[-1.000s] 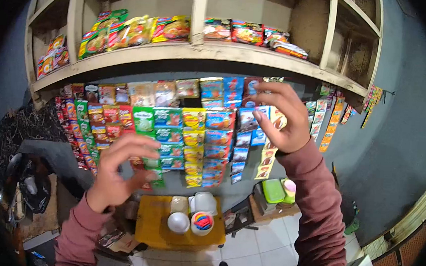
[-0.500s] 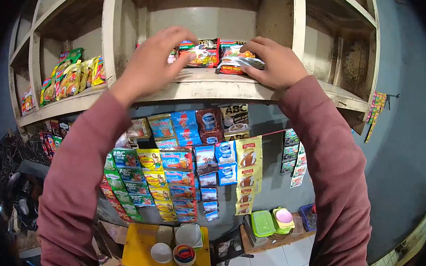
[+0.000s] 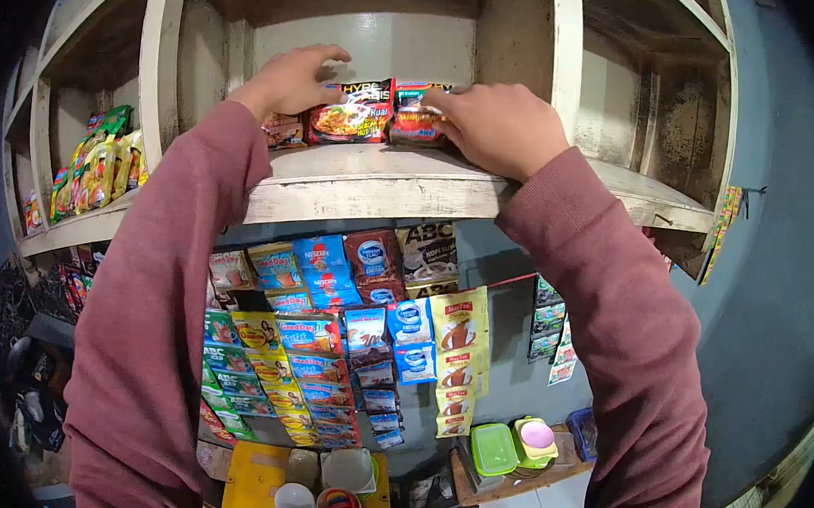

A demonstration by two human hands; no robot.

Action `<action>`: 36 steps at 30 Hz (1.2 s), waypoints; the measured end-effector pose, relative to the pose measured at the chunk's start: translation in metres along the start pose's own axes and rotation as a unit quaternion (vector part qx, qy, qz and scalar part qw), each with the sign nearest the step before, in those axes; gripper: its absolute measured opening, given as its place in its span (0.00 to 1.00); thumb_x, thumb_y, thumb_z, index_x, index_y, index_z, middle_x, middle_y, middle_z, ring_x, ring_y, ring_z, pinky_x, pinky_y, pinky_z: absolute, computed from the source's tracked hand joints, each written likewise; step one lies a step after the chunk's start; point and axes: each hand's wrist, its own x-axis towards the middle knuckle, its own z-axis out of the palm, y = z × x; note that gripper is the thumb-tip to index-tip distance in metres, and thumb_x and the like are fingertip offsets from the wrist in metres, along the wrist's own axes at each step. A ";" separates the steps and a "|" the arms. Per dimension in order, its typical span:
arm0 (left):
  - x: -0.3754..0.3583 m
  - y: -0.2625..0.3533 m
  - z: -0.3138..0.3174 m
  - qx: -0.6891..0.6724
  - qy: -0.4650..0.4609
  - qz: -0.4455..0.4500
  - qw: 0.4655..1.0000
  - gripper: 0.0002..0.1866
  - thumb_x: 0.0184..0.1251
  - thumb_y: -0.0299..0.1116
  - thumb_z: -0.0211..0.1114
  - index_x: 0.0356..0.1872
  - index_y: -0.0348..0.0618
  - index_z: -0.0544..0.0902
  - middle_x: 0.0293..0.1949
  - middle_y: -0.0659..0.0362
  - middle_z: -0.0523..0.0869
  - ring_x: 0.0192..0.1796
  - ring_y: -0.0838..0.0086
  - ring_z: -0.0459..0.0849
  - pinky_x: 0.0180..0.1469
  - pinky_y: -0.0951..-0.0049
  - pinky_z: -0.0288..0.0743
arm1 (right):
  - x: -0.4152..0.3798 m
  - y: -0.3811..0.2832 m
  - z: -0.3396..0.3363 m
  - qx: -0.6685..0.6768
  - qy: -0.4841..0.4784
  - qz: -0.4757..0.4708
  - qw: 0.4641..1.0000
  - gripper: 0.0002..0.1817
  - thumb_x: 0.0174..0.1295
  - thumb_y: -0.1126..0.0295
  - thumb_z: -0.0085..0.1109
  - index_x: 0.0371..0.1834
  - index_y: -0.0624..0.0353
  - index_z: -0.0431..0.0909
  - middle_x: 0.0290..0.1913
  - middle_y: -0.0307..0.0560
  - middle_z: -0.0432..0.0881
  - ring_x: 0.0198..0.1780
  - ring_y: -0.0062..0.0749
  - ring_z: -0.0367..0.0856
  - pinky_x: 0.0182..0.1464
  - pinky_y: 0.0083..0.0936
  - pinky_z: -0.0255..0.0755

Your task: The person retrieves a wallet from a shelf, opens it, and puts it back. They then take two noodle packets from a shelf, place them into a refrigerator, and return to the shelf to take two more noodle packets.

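Observation:
My left hand (image 3: 292, 81) is at the left end of a short row of instant noodle packets, fingers apart and curved, holding nothing. Just right of its fingertips stands a black and red noodle packet (image 3: 352, 118), upright on the wooden shelf (image 3: 374, 190). Beside it is a second, mostly red and black noodle packet (image 3: 414, 122). My right hand (image 3: 506, 124) grips this one at its right edge, the thumb and fingers partly hiding it. Another packet (image 3: 283, 132) shows below my left wrist, partly covered by it.
Upright dividers (image 3: 564, 67) separate the compartments. Yellow and green packets (image 3: 102, 162) stand in the left one. Strips of drink sachets (image 3: 316, 342) hang under the shelf. Below are a yellow stool (image 3: 254, 479) with bowls and a bench (image 3: 466, 485) bearing green containers (image 3: 493, 449).
The packet in my right hand has gone from tilted forward to upright beside its neighbour. My left hand has moved slightly left of the packets. The view has shifted.

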 end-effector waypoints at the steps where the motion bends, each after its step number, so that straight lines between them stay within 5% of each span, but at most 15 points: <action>1: -0.001 -0.002 -0.001 0.013 -0.003 -0.002 1.000 0.31 0.56 0.41 0.73 0.62 0.47 0.75 0.61 0.49 0.79 0.63 0.53 0.76 0.66 0.60 0.69 | 0.000 -0.001 0.001 -0.013 0.037 -0.005 0.999 0.15 0.67 0.60 0.51 0.55 0.41 0.80 0.39 0.46 0.87 0.41 0.47 0.86 0.44 0.41 0.81; 5: -0.004 0.002 0.001 0.015 -0.046 -0.005 0.999 0.32 0.55 0.42 0.73 0.63 0.49 0.75 0.60 0.50 0.80 0.64 0.54 0.76 0.66 0.63 0.70 | 0.000 0.004 0.009 -0.054 0.114 -0.045 0.991 0.17 0.70 0.58 0.50 0.61 0.42 0.69 0.34 0.45 0.86 0.37 0.46 0.85 0.45 0.40 0.77; 6: -0.004 0.002 0.001 0.014 -0.048 -0.005 0.999 0.32 0.55 0.42 0.73 0.63 0.49 0.75 0.60 0.50 0.80 0.64 0.54 0.76 0.66 0.63 0.70 | 0.002 0.007 0.013 -0.067 0.153 -0.067 0.984 0.18 0.68 0.61 0.49 0.61 0.39 0.71 0.34 0.43 0.86 0.34 0.44 0.86 0.38 0.38 0.79; 9: -0.005 0.005 -0.003 -0.006 -0.095 -0.053 0.994 0.35 0.54 0.44 0.74 0.65 0.53 0.73 0.61 0.52 0.80 0.65 0.56 0.76 0.71 0.55 0.62 | -0.001 0.005 0.013 -0.043 0.193 -0.084 0.977 0.19 0.69 0.60 0.49 0.63 0.31 0.72 0.33 0.43 0.86 0.34 0.43 0.86 0.38 0.37 0.79; 11: -0.011 0.012 -0.007 0.051 -0.118 -0.051 0.990 0.36 0.54 0.45 0.74 0.66 0.54 0.72 0.63 0.53 0.79 0.67 0.59 0.75 0.75 0.43 0.49 | -0.002 0.003 0.011 -0.035 0.178 -0.088 0.979 0.20 0.69 0.59 0.50 0.63 0.25 0.73 0.33 0.42 0.86 0.34 0.42 0.86 0.39 0.36 0.79; 15: -0.010 0.005 -0.001 0.071 -0.071 -0.019 0.995 0.38 0.50 0.48 0.75 0.65 0.56 0.73 0.60 0.55 0.80 0.65 0.59 0.75 0.74 0.36 0.44 | -0.001 0.005 0.010 -0.042 0.136 -0.108 0.984 0.22 0.69 0.61 0.50 0.60 0.12 0.76 0.34 0.42 0.86 0.34 0.40 0.86 0.39 0.35 0.80; 24: -0.016 0.017 -0.004 0.056 -0.042 -0.006 0.998 0.31 0.51 0.38 0.76 0.57 0.50 0.71 0.54 0.51 0.82 0.61 0.57 0.77 0.76 0.40 0.42 | 0.002 0.011 0.019 -0.049 0.151 -0.136 0.978 0.15 0.62 0.66 0.53 0.42 0.30 0.88 0.31 0.39 0.86 0.41 0.36 0.85 0.47 0.31 0.76; 27: -0.018 0.022 -0.008 0.044 -0.075 -0.010 0.996 0.31 0.52 0.37 0.75 0.56 0.49 0.70 0.50 0.47 0.83 0.59 0.54 0.79 0.75 0.44 0.48 | -0.001 0.004 0.005 -0.070 0.109 -0.106 0.986 0.10 0.61 0.62 0.55 0.39 0.35 0.88 0.34 0.39 0.85 0.44 0.34 0.84 0.50 0.32 0.73; 32: -0.029 0.034 -0.018 0.014 0.076 0.007 0.997 0.30 0.55 0.33 0.73 0.58 0.44 0.70 0.49 0.49 0.83 0.55 0.50 0.79 0.60 0.59 0.70 | -0.003 0.005 0.008 0.005 0.197 -0.106 0.975 0.10 0.60 0.61 0.61 0.45 0.39 0.81 0.43 0.40 0.83 0.45 0.35 0.83 0.49 0.36 0.73; 36: -0.048 0.034 -0.030 0.000 0.228 0.032 0.973 0.27 0.58 0.34 0.71 0.60 0.44 0.73 0.55 0.49 0.78 0.55 0.51 0.80 0.57 0.58 0.74 | -0.010 0.000 -0.001 0.035 0.233 -0.089 0.968 0.17 0.58 0.64 0.65 0.51 0.40 0.75 0.46 0.40 0.81 0.44 0.38 0.83 0.47 0.35 0.74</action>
